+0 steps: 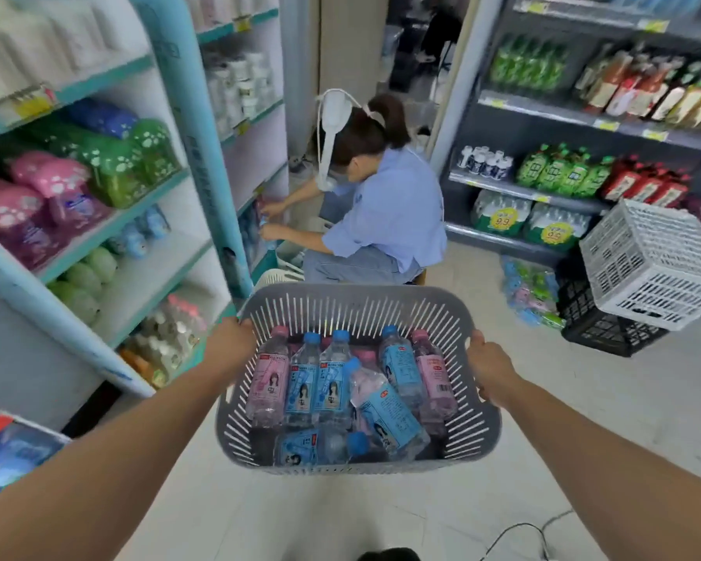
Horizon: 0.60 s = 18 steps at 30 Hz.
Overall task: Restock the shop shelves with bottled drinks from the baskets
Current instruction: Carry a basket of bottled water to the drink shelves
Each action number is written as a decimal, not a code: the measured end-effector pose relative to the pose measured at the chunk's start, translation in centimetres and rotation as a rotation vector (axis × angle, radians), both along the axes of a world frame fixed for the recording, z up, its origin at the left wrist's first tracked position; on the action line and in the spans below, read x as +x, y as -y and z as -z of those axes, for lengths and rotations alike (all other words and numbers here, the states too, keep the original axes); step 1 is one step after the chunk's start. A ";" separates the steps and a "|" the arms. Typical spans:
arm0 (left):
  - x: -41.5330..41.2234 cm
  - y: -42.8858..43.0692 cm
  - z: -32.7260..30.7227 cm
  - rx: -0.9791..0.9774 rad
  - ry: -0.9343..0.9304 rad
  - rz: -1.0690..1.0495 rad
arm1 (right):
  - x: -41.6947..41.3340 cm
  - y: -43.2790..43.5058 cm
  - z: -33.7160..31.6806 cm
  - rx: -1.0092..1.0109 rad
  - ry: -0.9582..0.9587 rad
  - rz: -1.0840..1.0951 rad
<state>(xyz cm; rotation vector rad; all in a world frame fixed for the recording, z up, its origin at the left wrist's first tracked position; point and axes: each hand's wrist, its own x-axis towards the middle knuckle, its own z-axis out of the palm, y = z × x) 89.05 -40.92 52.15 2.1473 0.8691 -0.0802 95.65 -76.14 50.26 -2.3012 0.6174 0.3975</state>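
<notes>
The person carries a grey slotted basket (475, 435) in front of the body, above the floor, in the aisle between the turquoise shelves (203, 127) on the left and the dark shelves (543, 103) on the right. The left hand (231, 342) is curled over the left rim and the right hand (488, 372) is closed on the right rim, thumb on top, so each hand grips one side. Inside lie the bottled drinks, blue bottles (389, 410) and pink bottles (268, 378), loose and crossing each other, some standing against the far wall. The step in hand, I think, is to bring this load to the shelf. To do it well, the basket should be held level, because the bottles can roll to one side and pull the rim from a hand. Another person (389, 212) crouches just ahead at the low turquoise shelf, so it is better to set the basket down beside them, not behind their back, and near the shelf. A white crate (656, 265) leans on a black crate (608, 330) at the right, and a thin cable (519, 532) lies on the floor near the feet; both ask for careful steps.
</notes>
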 end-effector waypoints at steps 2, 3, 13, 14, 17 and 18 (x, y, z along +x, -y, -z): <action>4.4 3.3 -0.3 -0.008 0.008 0.093 | 1.6 3.8 0.4 -0.001 -0.026 0.092; 6.5 4.9 -0.3 -0.013 0.003 0.132 | 2.5 5.7 0.5 -0.002 -0.039 0.133; 26.2 24.8 1.4 -0.048 -0.039 0.399 | 12.1 26.4 0.0 0.041 -0.047 0.401; 28.0 27.0 1.2 -0.046 -0.032 0.430 | 13.1 28.4 -0.2 0.040 -0.040 0.429; 33.8 33.6 0.6 -0.059 -0.027 0.518 | 16.2 34.2 -0.6 0.033 -0.026 0.513; 35.8 35.8 0.4 -0.065 -0.022 0.527 | 17.3 36.0 -0.7 0.033 -0.011 0.532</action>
